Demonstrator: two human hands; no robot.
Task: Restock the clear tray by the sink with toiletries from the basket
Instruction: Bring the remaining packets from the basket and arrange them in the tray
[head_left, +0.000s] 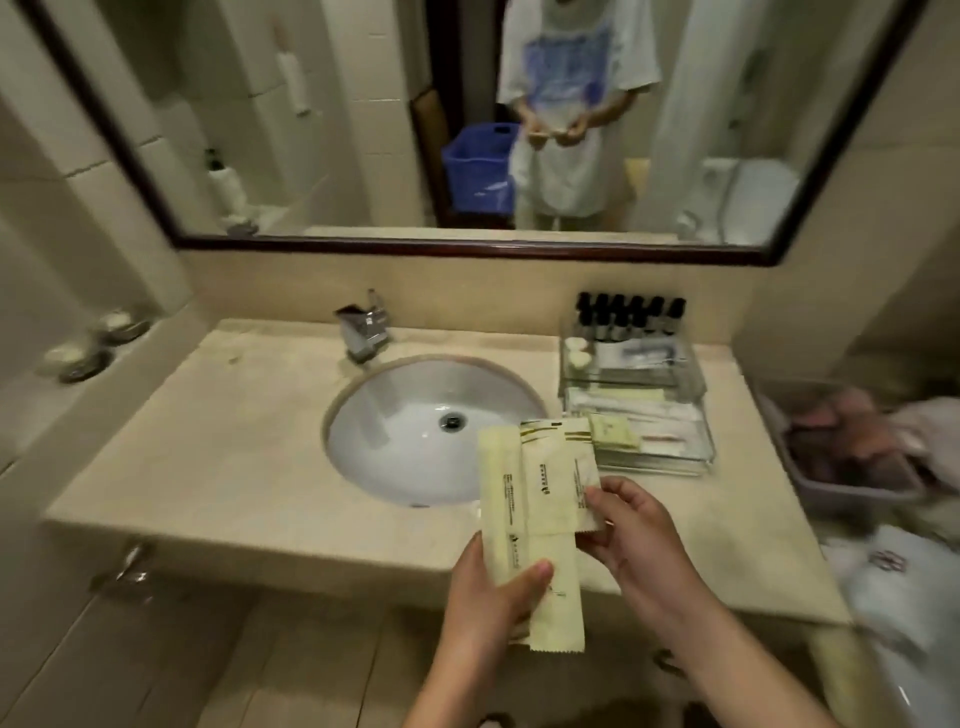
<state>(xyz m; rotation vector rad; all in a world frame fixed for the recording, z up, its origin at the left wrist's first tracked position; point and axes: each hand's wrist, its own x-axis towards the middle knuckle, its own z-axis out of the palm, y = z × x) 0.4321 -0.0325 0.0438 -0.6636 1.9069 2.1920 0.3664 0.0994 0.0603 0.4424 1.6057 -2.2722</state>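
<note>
Packets (540, 493): cream, fanned, held over the counter (249, 467) edge, near sink (395, 457) and tray (655, 469). Left hand (488, 597): fingers curled round the long ones. Right hand (639, 535): pinches the short one.

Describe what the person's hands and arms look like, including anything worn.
The left hand and right hand are bare: no gloves, no watch or bracelet showing. The forearms carry no sleeves. The mirror reflects a loose white short-sleeved T-shirt with a blue print.
</note>
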